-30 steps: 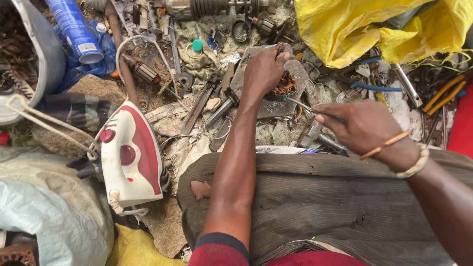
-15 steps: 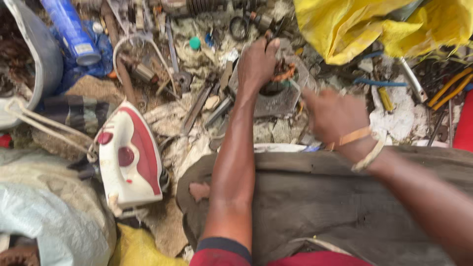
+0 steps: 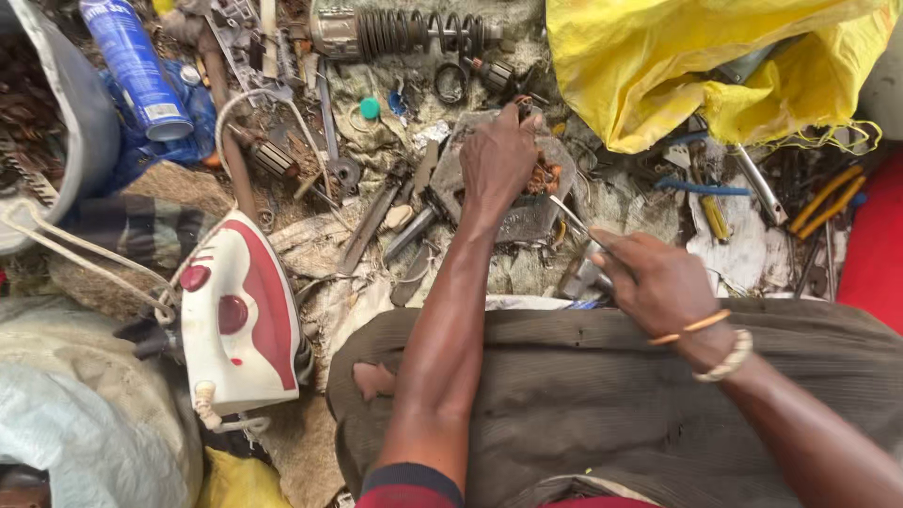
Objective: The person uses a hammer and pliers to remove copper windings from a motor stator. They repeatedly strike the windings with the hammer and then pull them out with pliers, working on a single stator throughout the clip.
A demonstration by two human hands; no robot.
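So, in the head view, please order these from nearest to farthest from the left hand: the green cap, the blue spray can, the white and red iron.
Measured from the left hand, which rests on a metal part with copper windings:
1. Green cap, just to its left on the ground.
2. White and red iron, lower left.
3. Blue spray can, far upper left.

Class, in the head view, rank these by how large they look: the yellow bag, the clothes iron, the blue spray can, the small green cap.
1. Yellow bag
2. Clothes iron
3. Blue spray can
4. Green cap
The iron lies nearer the camera, but the order stays plain.
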